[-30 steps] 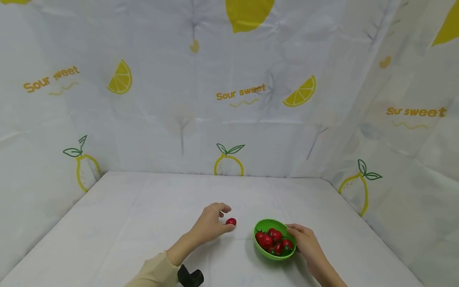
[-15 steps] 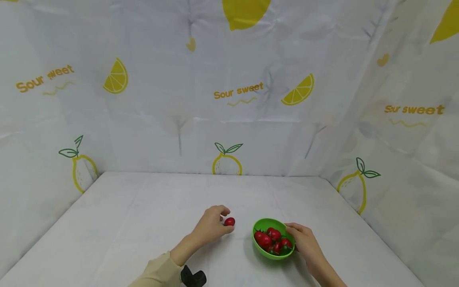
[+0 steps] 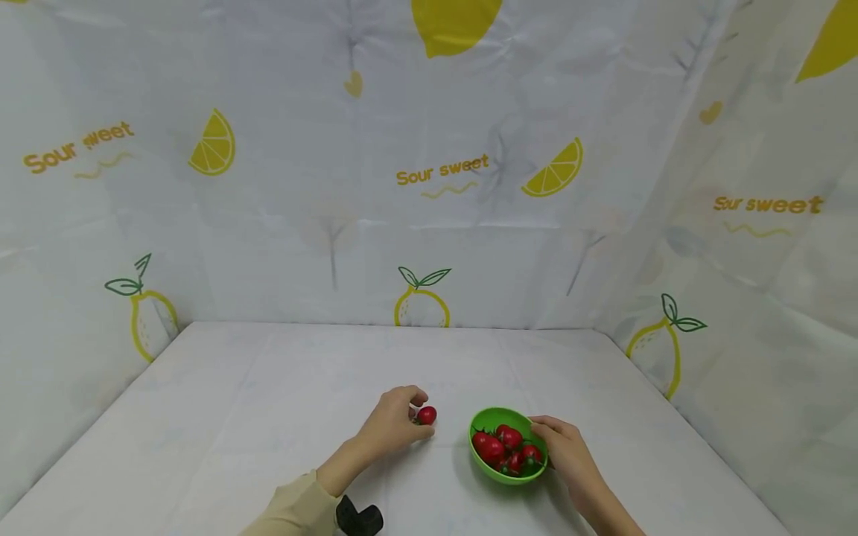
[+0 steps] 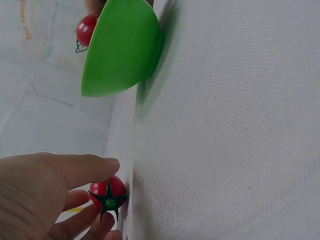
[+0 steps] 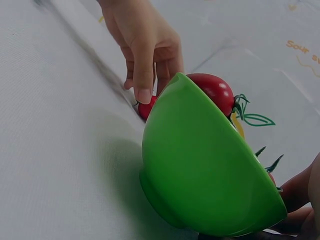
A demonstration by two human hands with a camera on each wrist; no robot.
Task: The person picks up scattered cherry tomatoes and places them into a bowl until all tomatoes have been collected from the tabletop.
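Observation:
A red cherry tomato with a green calyx is at the tabletop, between the thumb and curled fingers of my left hand. In the left wrist view the thumb lies along one side of this tomato and the fingers bend behind it; how firmly they press is not clear. To the right, my right hand grips the rim of a green bowl, thumb on top and fingers underneath. Several red tomatoes with green stems lie inside the bowl, which tilts in the right wrist view.
White cloth covers the table. Behind it hangs a pale lemon-printed sheet, and more sheeting closes the left and right sides. A black wrist device sits below the beige left sleeve.
My left fingers have drawn in closer round the single tomato, and its green calyx has come into sight. My right hand and the bowl keep their place.

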